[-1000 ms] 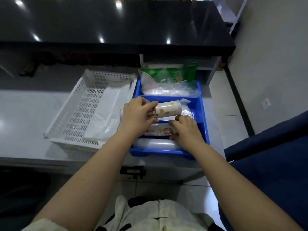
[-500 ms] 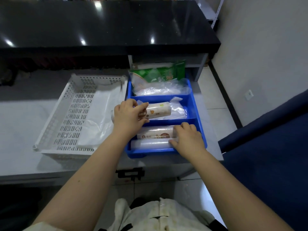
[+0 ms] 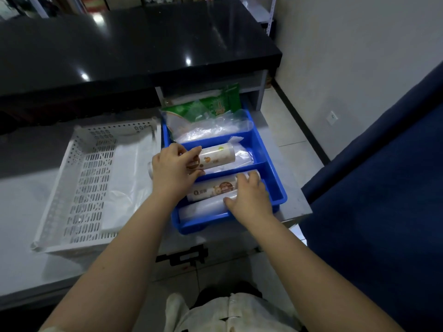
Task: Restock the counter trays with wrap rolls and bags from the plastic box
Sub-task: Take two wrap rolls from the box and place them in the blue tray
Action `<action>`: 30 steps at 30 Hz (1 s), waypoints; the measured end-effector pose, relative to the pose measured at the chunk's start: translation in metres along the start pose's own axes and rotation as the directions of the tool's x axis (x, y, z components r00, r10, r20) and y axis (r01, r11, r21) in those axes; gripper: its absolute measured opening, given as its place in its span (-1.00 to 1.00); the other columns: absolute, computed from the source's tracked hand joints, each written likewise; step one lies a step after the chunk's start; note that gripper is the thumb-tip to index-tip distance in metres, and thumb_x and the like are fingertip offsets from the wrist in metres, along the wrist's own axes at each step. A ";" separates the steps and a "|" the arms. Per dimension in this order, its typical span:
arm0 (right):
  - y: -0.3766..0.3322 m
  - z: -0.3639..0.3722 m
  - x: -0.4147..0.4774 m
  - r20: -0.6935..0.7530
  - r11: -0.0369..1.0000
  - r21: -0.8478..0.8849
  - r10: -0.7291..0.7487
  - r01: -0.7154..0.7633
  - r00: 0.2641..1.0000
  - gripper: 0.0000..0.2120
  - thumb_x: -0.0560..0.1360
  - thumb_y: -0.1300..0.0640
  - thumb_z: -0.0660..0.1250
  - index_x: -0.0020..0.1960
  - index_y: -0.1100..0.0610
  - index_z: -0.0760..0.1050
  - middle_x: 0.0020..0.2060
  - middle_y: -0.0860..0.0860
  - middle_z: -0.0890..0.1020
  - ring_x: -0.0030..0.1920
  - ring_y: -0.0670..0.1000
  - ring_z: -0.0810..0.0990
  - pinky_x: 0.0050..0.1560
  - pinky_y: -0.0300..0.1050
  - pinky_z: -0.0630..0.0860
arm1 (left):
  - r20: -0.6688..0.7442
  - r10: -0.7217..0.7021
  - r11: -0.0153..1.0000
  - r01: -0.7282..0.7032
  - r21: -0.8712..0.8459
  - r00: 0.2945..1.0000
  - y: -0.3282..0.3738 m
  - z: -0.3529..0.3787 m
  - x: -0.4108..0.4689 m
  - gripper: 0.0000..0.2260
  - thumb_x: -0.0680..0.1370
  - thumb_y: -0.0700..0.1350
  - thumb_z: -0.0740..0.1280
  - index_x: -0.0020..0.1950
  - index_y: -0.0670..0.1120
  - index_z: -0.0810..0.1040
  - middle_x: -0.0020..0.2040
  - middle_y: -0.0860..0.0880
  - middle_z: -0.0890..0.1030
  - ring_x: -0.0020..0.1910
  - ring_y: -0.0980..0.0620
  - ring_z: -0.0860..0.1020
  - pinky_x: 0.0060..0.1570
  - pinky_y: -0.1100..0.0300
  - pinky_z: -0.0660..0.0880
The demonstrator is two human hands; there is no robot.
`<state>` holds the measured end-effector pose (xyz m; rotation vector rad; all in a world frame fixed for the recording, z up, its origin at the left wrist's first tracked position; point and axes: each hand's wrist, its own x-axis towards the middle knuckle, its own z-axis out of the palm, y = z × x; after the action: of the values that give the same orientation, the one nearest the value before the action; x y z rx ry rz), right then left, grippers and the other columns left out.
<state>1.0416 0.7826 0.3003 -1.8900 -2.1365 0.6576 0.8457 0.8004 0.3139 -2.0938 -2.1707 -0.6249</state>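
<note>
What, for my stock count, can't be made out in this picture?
Head view:
Left end of the upper roll: covered by the left hand.
Right ends of the printed roll and clear roll: under the right hand; grip or press unclear.
Roll label text: too small.
Green packs: partly behind clear bags.

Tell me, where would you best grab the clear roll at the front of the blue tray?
Probably around its middle, from above: the clear roll lies on its side between the tray wall and the printed roll, so only its top is free. The right hand covers its right end.
</note>
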 end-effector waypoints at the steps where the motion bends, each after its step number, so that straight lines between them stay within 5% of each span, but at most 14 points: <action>1: 0.000 -0.002 0.001 -0.015 1.000 0.015 -0.011 0.011 1.000 -0.46 0.42 -0.06 0.40 0.31 0.01 0.26 0.33 0.07 0.29 0.28 0.12 0.35 0.27 0.09 0.44 | -0.004 -0.004 1.000 0.004 -0.001 1.000 -0.001 -0.003 0.001 -0.50 0.33 0.05 0.54 0.25 0.09 0.55 0.03 -0.09 0.53 -0.02 -0.14 0.48 0.00 -0.06 0.41; 8: -0.008 -0.027 0.009 0.146 0.987 -0.117 -0.096 0.114 0.985 -0.26 0.34 0.40 0.36 0.40 -0.04 0.21 0.40 0.03 0.20 0.32 0.15 0.21 0.20 0.06 0.42 | -0.025 -0.005 1.000 0.005 0.004 1.000 -0.009 -0.024 0.010 -0.52 0.34 0.07 0.53 0.23 0.07 0.57 0.03 -0.11 0.52 -0.02 -0.17 0.46 0.00 -0.06 0.41; 14: -0.010 -0.037 0.019 0.171 0.744 -0.535 -0.370 0.401 0.913 -0.42 0.36 0.26 0.40 0.33 0.03 0.32 0.26 0.09 0.37 0.27 0.18 0.26 0.29 0.06 0.29 | -0.046 -0.010 0.999 0.011 0.034 0.999 -0.014 -0.033 0.004 -0.51 0.35 0.10 0.51 0.26 0.10 0.54 0.02 -0.07 0.50 -0.02 -0.10 0.44 -0.01 -0.02 0.38; 18: -0.002 -0.039 0.019 0.155 0.617 -0.616 -0.514 0.489 0.844 -0.35 0.31 0.26 0.42 0.34 0.02 0.27 0.30 0.09 0.32 0.33 0.19 0.20 0.38 0.13 0.12 | -0.035 -0.033 0.999 0.034 0.017 0.999 -0.015 -0.031 -0.006 -0.51 0.34 0.10 0.51 0.25 0.11 0.54 0.04 -0.06 0.51 0.00 -0.11 0.45 0.01 -0.02 0.37; 30: 0.036 -0.095 0.029 -0.141 0.762 -0.413 -0.594 0.499 0.792 -0.36 0.32 0.20 0.48 0.30 0.00 0.27 0.25 0.03 0.38 0.29 0.07 0.27 0.31 0.07 0.31 | 0.009 -0.091 0.996 0.091 0.001 0.996 -0.015 -0.024 -0.005 -0.50 0.37 0.13 0.48 0.30 0.15 0.50 0.08 -0.03 0.50 0.06 -0.09 0.45 0.05 -0.01 0.36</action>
<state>1.1114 0.8318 0.3632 -1.2440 -2.5598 -0.1152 0.8262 0.7881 0.3311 -2.0103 -2.2823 -0.6237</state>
